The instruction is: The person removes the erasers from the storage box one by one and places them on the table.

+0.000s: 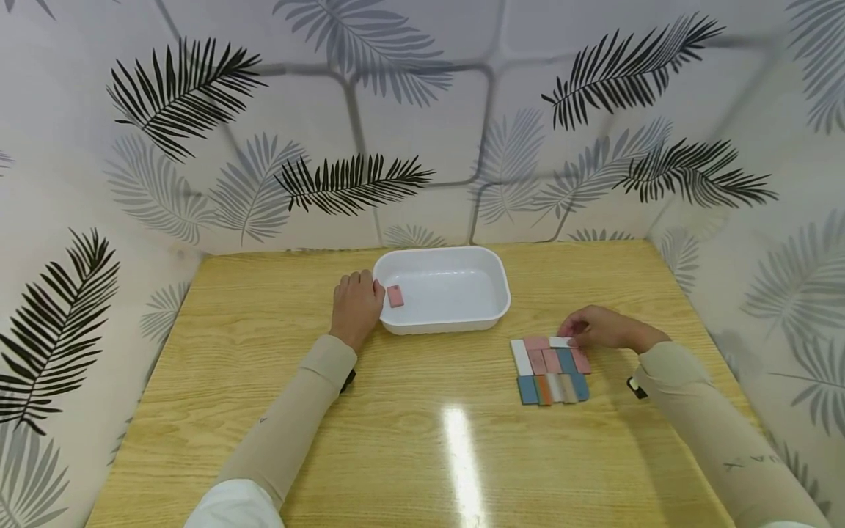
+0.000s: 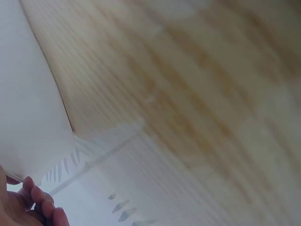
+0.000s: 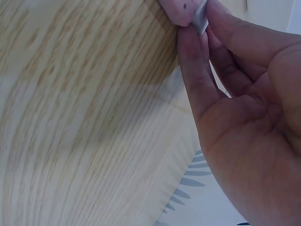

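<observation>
My left hand [image 1: 356, 308] grips the left rim of a white plastic tray [image 1: 444, 324], its thumb at the edge. One small pink tile [image 1: 394, 296] lies inside the tray near that hand. At the right, my right hand [image 1: 602, 328] pinches a white tile [image 1: 560, 342] at the top edge of a flat block of rectangular tiles. That block holds pink, blue, white, orange and beige pieces, with a long white tile [image 1: 521, 358] on its left side. In the right wrist view, a speckled pink tile [image 3: 178, 10] sits against the white one at the fingertips.
Everything stands on a wood-grain table [image 1: 396, 440]. Leaf-patterned cloth [image 1: 422, 139] rises behind the table and along both sides. The tray stands near the table's back edge, left of the tile block.
</observation>
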Available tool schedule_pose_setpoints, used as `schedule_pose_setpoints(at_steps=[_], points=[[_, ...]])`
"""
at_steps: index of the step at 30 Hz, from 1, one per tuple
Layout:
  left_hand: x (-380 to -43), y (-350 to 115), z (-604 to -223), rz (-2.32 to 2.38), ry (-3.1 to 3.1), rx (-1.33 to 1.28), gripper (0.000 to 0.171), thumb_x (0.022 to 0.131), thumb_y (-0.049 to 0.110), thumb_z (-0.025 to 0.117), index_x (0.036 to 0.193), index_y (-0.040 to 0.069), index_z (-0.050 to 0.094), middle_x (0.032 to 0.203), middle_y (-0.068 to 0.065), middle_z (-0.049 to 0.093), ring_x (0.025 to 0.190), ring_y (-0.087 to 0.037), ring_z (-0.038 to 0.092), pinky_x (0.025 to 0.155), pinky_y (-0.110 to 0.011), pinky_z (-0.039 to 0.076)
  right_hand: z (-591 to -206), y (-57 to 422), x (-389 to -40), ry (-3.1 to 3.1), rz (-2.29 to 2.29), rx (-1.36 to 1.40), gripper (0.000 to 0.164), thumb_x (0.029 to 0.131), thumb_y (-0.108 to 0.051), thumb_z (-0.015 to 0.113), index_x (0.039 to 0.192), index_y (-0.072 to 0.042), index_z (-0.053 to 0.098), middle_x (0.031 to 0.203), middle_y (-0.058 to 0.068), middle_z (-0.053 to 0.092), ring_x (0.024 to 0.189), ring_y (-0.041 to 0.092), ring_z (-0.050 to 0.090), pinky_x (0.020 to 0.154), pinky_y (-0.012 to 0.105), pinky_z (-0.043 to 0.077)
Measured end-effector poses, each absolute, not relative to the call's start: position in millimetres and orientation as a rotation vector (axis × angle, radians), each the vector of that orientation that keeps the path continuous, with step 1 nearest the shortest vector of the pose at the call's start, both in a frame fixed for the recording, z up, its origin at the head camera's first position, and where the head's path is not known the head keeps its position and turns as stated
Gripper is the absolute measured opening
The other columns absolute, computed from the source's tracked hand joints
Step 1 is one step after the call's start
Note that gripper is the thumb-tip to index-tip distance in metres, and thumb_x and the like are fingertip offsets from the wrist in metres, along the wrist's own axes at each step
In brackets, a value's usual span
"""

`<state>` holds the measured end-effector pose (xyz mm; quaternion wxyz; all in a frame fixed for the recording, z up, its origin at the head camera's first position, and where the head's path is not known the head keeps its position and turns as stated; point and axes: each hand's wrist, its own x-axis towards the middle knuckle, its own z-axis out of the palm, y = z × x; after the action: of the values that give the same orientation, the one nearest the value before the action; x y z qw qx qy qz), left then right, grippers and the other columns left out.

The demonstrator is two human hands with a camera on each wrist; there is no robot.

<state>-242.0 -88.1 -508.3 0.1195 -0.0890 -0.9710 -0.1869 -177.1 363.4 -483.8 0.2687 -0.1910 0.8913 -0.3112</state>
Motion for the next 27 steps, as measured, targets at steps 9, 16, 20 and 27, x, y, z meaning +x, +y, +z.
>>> schedule_pose_setpoints(at_steps=[9,16,20,27], points=[[-241,-87,-506,-0.542,-2.829,-0.265,0.025,0.096,0.024,0.039,0.088,0.003,0.052,0.082,-0.013,0.053,0.077,-0.029,0.046,0.068,-0.042,0.039,-482,359,-177,2.397,-0.845,-0.536,0.015,0.086,-0.002,0.061,0.1,0.0,0.065,0.092,0.004,0.064,0.087,0.019,0.057,0.075,0.033,0.046],[-241,-87,-507,-0.536,-2.849,-0.252,0.026,0.096,0.024,0.039,0.091,0.003,0.052,0.086,-0.013,0.054,0.08,-0.029,0.047,0.07,-0.042,0.039,-475,355,-179,2.411,-0.832,-0.536,0.014,0.085,-0.002,0.062,0.098,0.002,0.065,0.091,0.005,0.064,0.085,0.018,0.057,0.073,0.031,0.047],[-242,-88,-509,-0.536,-2.846,-0.252,0.025,0.096,0.024,0.039,0.091,0.003,0.052,0.085,-0.013,0.054,0.079,-0.029,0.046,0.07,-0.041,0.039,-465,348,-182,2.521,-0.783,-0.544,0.015,0.089,-0.009,0.06,0.1,0.0,0.066,0.093,0.004,0.065,0.086,0.019,0.059,0.076,0.036,0.048],[-243,-88,-510,-0.524,-2.837,-0.26,0.025,0.096,0.024,0.04,0.09,0.003,0.052,0.084,-0.012,0.054,0.077,-0.028,0.046,0.068,-0.041,0.039,-445,318,-189,2.651,-0.903,-0.589,0.019,0.092,-0.02,0.059,0.101,-0.005,0.066,0.095,0.007,0.066,0.085,0.016,0.06,0.074,0.034,0.049]])
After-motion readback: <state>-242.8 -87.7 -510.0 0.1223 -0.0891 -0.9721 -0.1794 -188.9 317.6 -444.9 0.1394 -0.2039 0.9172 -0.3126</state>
